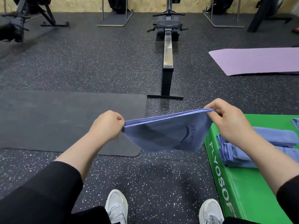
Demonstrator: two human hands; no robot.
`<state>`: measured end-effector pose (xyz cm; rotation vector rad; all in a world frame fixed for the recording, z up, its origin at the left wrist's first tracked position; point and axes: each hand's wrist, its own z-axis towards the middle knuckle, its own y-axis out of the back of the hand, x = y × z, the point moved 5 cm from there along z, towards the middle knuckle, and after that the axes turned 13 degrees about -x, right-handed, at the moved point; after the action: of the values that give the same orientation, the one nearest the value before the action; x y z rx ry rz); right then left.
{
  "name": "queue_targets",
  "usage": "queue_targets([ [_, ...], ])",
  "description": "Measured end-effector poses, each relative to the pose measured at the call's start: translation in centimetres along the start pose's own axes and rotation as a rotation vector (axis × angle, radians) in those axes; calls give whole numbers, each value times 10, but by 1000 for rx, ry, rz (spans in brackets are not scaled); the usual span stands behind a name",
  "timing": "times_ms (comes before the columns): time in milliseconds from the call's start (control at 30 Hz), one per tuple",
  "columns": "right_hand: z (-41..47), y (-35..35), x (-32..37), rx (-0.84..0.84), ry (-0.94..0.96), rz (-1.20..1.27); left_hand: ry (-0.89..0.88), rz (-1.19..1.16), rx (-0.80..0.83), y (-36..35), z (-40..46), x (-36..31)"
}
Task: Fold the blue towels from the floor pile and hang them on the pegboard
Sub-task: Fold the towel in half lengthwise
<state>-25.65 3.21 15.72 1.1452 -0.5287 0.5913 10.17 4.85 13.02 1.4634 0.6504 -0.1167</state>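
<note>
— What's lying around?
— A black mat [64,120] at nine o'clock, a green plyo box [252,191] at four bearing folded blue towels [252,152].
— And the hands?
— Left hand [106,125] and right hand [229,120] each pinch a top corner of a doubled blue towel [168,135], hanging dead centre.

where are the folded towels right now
In the head view they lie at the right, stacked on the green box, just under the right hand: folded towels.

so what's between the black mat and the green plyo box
In the head view, bare speckled floor and the person's two white shoes; above it hangs the blue towel held by both hands.
</note>
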Motion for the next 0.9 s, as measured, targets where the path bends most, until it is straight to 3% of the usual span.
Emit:
queue_targets([
  [133,4,7,-4,-21,-66,67,49,-479,135,3,-5,-7],
  [233,6,13,-8,-50,-102,94,-128,-380,166,6,-5,-9],
  [367,6,12,-7,-43,-105,91,-285,-69,-122,7,-2,-16],
  [500,9,16,-17,-107,-150,127,-248,-250,-231,20,6,-22],
  [633,12,15,-22,-101,-163,115,-260,-242,-274,26,9,-26],
  [900,13,16,-11,-85,-91,38,-120,-675,-332,32,19,-27],
])
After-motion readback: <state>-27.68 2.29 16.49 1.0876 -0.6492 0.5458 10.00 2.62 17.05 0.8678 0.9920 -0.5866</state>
